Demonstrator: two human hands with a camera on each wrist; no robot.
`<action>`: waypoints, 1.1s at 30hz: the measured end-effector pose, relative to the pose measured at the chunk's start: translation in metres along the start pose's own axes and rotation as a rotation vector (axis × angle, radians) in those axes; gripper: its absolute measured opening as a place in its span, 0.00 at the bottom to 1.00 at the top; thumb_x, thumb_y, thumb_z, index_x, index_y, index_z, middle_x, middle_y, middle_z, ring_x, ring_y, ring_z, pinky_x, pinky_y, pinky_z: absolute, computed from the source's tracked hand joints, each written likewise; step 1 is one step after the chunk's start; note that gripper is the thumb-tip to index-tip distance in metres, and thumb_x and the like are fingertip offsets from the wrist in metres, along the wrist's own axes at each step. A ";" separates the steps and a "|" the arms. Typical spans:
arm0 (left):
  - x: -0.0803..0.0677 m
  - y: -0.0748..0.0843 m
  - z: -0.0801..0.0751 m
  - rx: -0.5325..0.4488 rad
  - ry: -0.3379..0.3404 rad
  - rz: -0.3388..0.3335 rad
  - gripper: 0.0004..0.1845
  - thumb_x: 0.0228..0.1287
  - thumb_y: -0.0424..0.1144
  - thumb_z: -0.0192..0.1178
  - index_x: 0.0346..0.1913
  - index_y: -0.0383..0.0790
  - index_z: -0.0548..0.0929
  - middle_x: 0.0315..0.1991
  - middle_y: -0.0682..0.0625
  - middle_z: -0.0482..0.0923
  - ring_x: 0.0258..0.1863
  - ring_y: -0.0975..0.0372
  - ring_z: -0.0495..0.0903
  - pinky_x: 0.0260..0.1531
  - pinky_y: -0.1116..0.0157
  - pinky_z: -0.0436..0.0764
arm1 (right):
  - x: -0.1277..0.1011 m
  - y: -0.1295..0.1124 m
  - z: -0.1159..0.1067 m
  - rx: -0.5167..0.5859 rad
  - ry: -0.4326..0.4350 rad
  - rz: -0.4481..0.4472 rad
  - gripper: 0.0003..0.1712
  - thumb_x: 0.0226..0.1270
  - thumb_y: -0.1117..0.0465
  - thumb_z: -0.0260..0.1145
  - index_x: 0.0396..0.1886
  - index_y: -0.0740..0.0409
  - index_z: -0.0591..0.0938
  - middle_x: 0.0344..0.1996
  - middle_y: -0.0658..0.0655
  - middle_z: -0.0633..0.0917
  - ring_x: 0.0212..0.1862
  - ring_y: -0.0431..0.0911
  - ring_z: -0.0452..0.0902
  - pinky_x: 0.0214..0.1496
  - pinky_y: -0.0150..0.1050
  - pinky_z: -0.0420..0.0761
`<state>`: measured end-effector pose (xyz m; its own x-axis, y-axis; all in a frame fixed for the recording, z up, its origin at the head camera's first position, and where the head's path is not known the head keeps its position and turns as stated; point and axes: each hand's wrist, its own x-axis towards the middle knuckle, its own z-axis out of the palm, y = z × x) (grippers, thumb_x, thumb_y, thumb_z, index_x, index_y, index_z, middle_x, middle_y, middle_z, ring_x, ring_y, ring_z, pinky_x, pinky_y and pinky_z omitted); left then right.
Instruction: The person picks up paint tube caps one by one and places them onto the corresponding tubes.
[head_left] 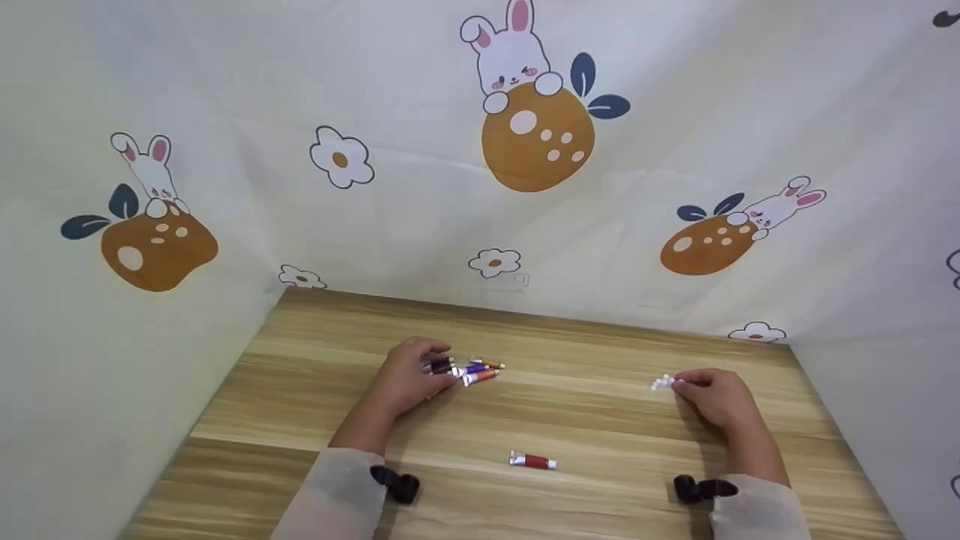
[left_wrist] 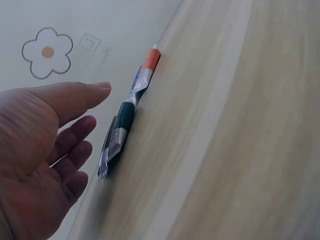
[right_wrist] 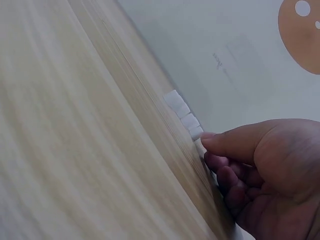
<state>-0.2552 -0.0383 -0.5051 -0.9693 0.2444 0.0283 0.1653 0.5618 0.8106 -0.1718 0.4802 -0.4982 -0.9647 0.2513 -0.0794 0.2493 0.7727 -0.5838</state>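
Several small paint tubes lie together at the left of the table. My left hand [head_left: 409,379] is beside them, thumb and fingers apart with nothing gripped. An orange tube [head_left: 484,376], a purple tube [head_left: 475,368] and a yellow-brown tube [head_left: 491,364] point to the right. Closer to that hand, the left wrist view has a dark green tube [left_wrist: 126,116]. Over on the right, small white blocks [right_wrist: 179,105] lie in a cluster. At its near end, my right hand [head_left: 716,394] pinches a white block [right_wrist: 200,147], partly hidden by the thumb.
A single red paint tube [head_left: 535,461] lies apart, toward the front middle of the wood-grain table [head_left: 585,420]. Pale cloth walls [head_left: 405,225] printed with rabbits and flowers stand along the back and both sides. Dark wrist camera mounts [head_left: 401,486] sit at both cuffs.
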 end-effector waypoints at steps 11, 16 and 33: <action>0.002 -0.015 -0.005 0.066 0.017 -0.060 0.21 0.72 0.46 0.71 0.64 0.46 0.86 0.62 0.45 0.83 0.65 0.50 0.81 0.70 0.48 0.78 | 0.002 0.001 0.001 0.052 0.002 0.045 0.21 0.78 0.50 0.68 0.56 0.62 0.89 0.59 0.68 0.88 0.60 0.60 0.80 0.57 0.45 0.76; 0.001 -0.016 -0.005 0.111 0.033 -0.036 0.18 0.72 0.43 0.71 0.61 0.44 0.88 0.58 0.45 0.85 0.60 0.51 0.83 0.67 0.49 0.80 | 0.002 0.000 0.001 0.055 0.008 0.050 0.21 0.78 0.50 0.68 0.55 0.61 0.90 0.57 0.66 0.89 0.57 0.58 0.81 0.53 0.42 0.76; 0.002 -0.014 -0.003 0.128 0.042 -0.020 0.08 0.70 0.41 0.72 0.50 0.48 0.92 0.51 0.48 0.86 0.54 0.54 0.83 0.62 0.50 0.81 | 0.001 0.000 0.003 0.048 0.022 0.038 0.22 0.78 0.50 0.66 0.56 0.64 0.89 0.59 0.70 0.87 0.64 0.65 0.80 0.68 0.59 0.75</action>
<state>-0.2597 -0.0482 -0.5145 -0.9789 0.2005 0.0398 0.1655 0.6629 0.7302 -0.1730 0.4790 -0.5005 -0.9522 0.2932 -0.0853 0.2813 0.7335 -0.6187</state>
